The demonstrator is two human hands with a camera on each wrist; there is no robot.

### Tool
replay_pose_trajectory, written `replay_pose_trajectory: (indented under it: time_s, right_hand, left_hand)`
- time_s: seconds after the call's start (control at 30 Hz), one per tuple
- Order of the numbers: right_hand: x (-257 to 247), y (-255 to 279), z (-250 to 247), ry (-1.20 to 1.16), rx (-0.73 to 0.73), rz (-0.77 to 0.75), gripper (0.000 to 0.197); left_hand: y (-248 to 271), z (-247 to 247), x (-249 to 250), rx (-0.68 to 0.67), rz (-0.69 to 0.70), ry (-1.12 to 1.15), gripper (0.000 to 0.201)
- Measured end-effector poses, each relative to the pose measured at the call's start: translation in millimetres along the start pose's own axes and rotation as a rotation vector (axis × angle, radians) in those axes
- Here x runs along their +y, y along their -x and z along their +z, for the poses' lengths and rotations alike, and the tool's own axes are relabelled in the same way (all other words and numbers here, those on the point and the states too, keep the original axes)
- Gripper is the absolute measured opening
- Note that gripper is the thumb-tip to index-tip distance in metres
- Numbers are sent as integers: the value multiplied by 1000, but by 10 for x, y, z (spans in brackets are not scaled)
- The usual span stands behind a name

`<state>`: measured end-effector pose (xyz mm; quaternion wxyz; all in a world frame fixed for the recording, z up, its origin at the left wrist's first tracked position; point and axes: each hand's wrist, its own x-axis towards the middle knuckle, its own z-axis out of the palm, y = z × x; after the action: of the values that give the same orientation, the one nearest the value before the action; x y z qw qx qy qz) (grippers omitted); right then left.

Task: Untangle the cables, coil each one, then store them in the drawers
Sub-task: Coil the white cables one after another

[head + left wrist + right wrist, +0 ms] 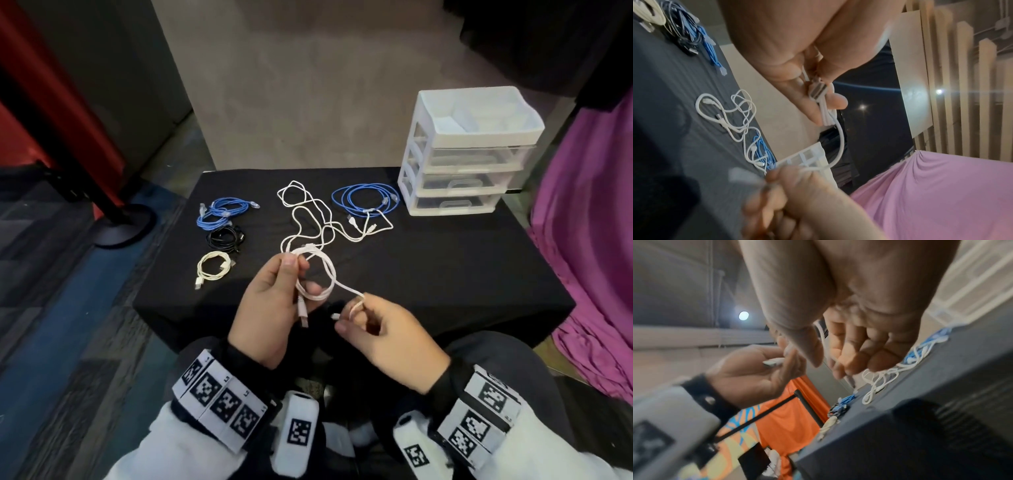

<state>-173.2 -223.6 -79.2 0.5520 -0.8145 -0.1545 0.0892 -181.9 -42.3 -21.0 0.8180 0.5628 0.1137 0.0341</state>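
Coiling a thin white cable between both hands

The left hand holds a small coil of white cable above the near edge of the black worktop, thumb and fingers curled round the bunched loops at the top, with 1 USB plug hanging below the palm. The right hand pinches the free tail of the same cable near its other plug, so a short span runs between the 2 hands.

Judging by its slack curves, the cable is light, soft and springy: loops will likely spread as soon as the pinch relaxes. The best hold looks to be where all turns cross, keeping them stacked, while the tail is guided by the cord just behind the plug, not the plug itself.

On the worktop lie more white cables in a loose tangle, touching a blue coil. 3 finished coils sit to the left: blue, black, cream. The drawer unit stands at the far right, its clear drawers appearing closed.
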Motion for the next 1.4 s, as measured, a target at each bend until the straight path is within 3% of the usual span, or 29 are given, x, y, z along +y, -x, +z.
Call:
replay_pose_trajectory:
  time_s: [0.17, 0.23, 0.3, 0.37, 0.5, 0.67, 0.77, 0.8, 0.87, 0.97, 1.07, 1.17, 1.4]
  right_hand:
    - [-134, -65, 81, -377, 173, 63, 17]
    - [-205, -83, 69, -599, 169, 88, 18]
    - [-254, -84, 74, -661, 107, 72, 25]
    - [-280, -73, 78, -633, 68, 46, 29]
    - [-324, -87, 25, -595, 94, 37, 6]
    - [-304, -112, -42, -429, 109, 20, 11]
    - [-250, -104, -43, -241, -75, -42, 10]
    - [-215, -101, -30, -181, -106, -89, 20]
    - [-213, -85, -50, -143, -1, -145, 41]
    - [-318, -91, -101, -155, 135, -207, 49]
    - [-368, -156, -102, -75, 94, -293, 31]
    - [-380, -196, -130, 6, 110, -354, 12]
    - [-545, -276, -341, 86, 202, -374, 11]
  left_hand:
    - [58, 77, -70, 6, -49, 71, 27]
    - [68, 94, -87, 24, -44, 133, 26]
    - [70, 111, -97, 36, -31, 181, 26]
    - [72, 141, -89, 19, -35, 219, 27]
    - [78, 184, -83, -56, -96, 259, 28]
    - [101, 175, -171, -72, -118, 222, 31]
    - [76, 132, -226, -6, -73, 107, 30]
    - [62, 110, -227, 10, -70, 90, 29]
    - [41, 64, -214, 31, -55, 56, 28]
    - [51, 14, -223, -2, -11, -152, 31]
    - [134, 72, -220, -123, -22, -269, 38]
    - [157, 109, -175, -148, -67, -225, 37]
    - [267, 78, -278, -182, -188, -137, 28]
